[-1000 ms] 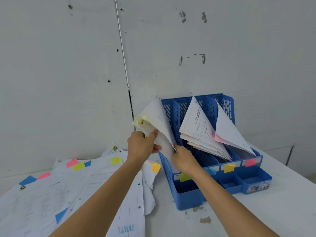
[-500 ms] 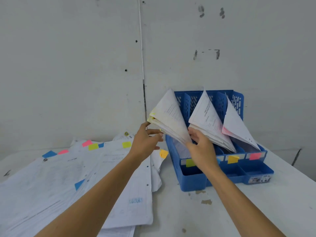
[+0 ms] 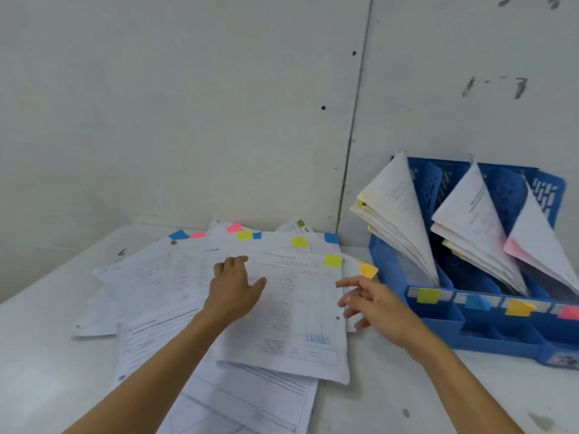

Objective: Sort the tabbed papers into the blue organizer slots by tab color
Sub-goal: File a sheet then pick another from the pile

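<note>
Pile: loose tabbed papers fan across the left half of the white counter, with blue, pink and yellow-green tabs along their far edge.
Left: the left hand lies flat on the pile, fingers relaxed and slightly spread, thumb on the top sheet.
Top of pile: the top sheet carries a yellow-green tab at its far right corner.
Right: the right hand hovers just beside that sheet's right edge, fingers spread, holding nothing; an orange tab pokes out from a lower sheet nearby.
Far right: the blue organizer stands by the wall, three sheaves of filed papers leaning in its slots. Its front markers run yellow-green label, blue label, orange label, pink label.
Step in hand: apparently choosing the next sheet from the pile.
Next move: likely calls for pinching the top sheet free and carrying it to the leftmost, yellow-green slot.
Writing: a blue stamp low on the top sheet reads "LUNAS", the last letter blurred; other print is too small to read.
</note>
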